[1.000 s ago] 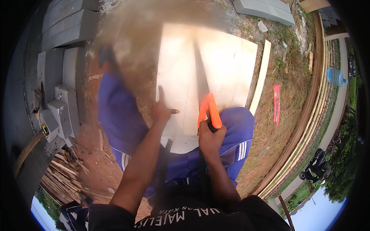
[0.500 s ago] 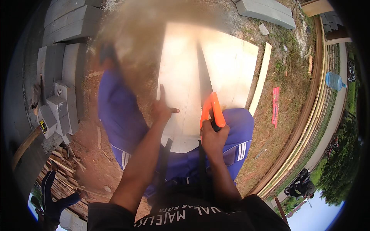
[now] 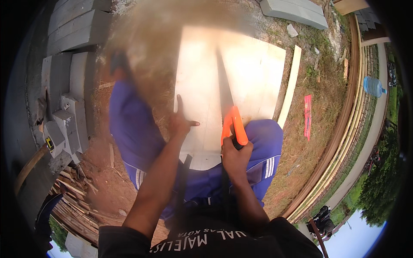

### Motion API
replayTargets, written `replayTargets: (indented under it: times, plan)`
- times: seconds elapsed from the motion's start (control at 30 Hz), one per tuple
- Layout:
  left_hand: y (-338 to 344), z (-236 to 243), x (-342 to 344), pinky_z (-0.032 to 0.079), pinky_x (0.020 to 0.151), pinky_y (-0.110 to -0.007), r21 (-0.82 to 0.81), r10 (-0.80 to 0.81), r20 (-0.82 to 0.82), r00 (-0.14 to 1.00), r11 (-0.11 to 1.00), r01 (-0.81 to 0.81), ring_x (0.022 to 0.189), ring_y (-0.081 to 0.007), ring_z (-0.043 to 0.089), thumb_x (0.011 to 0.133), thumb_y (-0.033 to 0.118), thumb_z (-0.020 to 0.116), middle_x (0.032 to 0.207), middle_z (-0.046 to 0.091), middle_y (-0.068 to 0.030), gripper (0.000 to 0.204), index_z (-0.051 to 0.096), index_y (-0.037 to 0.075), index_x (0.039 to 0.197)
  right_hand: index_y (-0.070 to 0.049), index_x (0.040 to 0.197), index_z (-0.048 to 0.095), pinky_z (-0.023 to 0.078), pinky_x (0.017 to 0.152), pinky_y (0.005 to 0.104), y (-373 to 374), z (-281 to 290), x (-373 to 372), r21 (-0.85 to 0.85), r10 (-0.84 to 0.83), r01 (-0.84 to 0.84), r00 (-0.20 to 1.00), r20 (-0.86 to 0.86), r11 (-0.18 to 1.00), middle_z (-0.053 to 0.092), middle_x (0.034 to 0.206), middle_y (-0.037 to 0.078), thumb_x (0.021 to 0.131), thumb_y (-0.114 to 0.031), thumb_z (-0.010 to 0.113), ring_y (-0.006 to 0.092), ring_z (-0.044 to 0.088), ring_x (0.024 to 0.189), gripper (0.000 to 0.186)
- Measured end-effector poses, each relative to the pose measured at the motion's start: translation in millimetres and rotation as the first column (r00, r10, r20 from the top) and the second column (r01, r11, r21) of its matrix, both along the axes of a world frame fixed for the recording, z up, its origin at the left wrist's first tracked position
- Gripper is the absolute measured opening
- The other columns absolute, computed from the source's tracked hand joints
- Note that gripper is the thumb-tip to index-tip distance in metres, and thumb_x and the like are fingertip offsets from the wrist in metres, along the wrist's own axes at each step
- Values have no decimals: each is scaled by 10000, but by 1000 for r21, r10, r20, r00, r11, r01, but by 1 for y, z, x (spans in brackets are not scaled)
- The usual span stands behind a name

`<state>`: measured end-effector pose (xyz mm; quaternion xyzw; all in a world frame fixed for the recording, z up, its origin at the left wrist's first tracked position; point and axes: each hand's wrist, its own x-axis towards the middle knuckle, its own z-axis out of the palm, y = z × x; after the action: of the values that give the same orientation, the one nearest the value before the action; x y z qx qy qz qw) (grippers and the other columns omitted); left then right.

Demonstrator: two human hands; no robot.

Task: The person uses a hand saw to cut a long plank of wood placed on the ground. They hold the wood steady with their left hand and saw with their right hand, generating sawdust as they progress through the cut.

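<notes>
A pale plywood board (image 3: 254, 81) lies in front of me, its near end between my thighs. My right hand (image 3: 237, 155) is closed round the orange and black handle of a handsaw (image 3: 234, 124). The saw's dark blade (image 3: 225, 88) points away from me over the board, its far end washed out by glare. On the board's left edge rests my left hand (image 3: 180, 123), its thumb spread to the right and a finger stretched forward along the edge. The undersides of those fingers are hidden.
A narrow wood strip (image 3: 290, 84) lies right of the board, near a red strip (image 3: 307, 116). Grey blocks (image 3: 81, 73) are stacked at the left, with a yellow tape measure (image 3: 50, 144). Scrap wood (image 3: 77, 208) and another person's dark clothing (image 3: 45, 215) show lower left.
My right hand has drawn the saw slightly toward me and to the left. My left hand stays at the board's edge. The person at lower left has shifted toward the picture's rim.
</notes>
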<state>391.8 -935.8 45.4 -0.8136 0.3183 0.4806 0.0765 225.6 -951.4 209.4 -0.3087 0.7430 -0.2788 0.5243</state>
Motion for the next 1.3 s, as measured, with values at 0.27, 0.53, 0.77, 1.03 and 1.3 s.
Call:
replayTargets:
  times: [0.27, 0.53, 0.77, 1.03, 1.3]
  plan:
    - [9, -8, -6, 494, 1074, -540, -169, -54, 16, 998, 984, 56, 1356, -516, 517, 596, 346, 1020, 1479, 401, -447, 1533, -79, 403, 1662, 28, 660, 516, 400, 530, 408, -166, -95, 38, 8, 61, -60, 996, -71, 998, 566, 570, 101, 847, -126, 626, 177, 481, 503, 266]
    - [1, 5, -2, 499, 1074, -540, -63, -2, 29, 1000, 998, 4, 1354, -517, 515, 600, 346, 1018, 1458, 437, -407, 1531, -84, 410, 1660, 47, 753, 601, 410, 530, 323, -4, 12, 10, 29, -1, 1, 1000, 0, 1000, 536, 586, 10, 869, -13, 618, 83, 505, 564, 131]
    - [5, 0, -4, 504, 1057, -556, -68, -28, -12, 1000, 997, 27, 1311, -509, 553, 595, 362, 1020, 1451, 444, -399, 1534, -84, 420, 1659, 17, 640, 499, 446, 578, 444, -175, -105, 46, 7, 101, -101, 987, -126, 995, 570, 569, 122, 840, -125, 631, 224, 546, 530, 278]
    - [6, -6, -3, 490, 1073, -550, -59, -26, 53, 998, 998, 30, 1331, -515, 534, 598, 361, 1019, 1446, 442, -413, 1531, -84, 427, 1657, 47, 749, 571, 413, 542, 326, 2, 7, -3, 61, -50, 45, 995, 81, 997, 550, 608, -10, 888, -4, 611, 73, 495, 561, 154]
    - [9, 2, 0, 451, 1139, -530, -22, 39, -94, 995, 999, -41, 1448, -527, 411, 606, 342, 1017, 1560, 261, -460, 1520, -76, 423, 1659, 12, 649, 489, 417, 538, 402, -162, -96, 43, 16, 83, -83, 995, -63, 996, 532, 568, 74, 861, -130, 615, 186, 491, 514, 284]
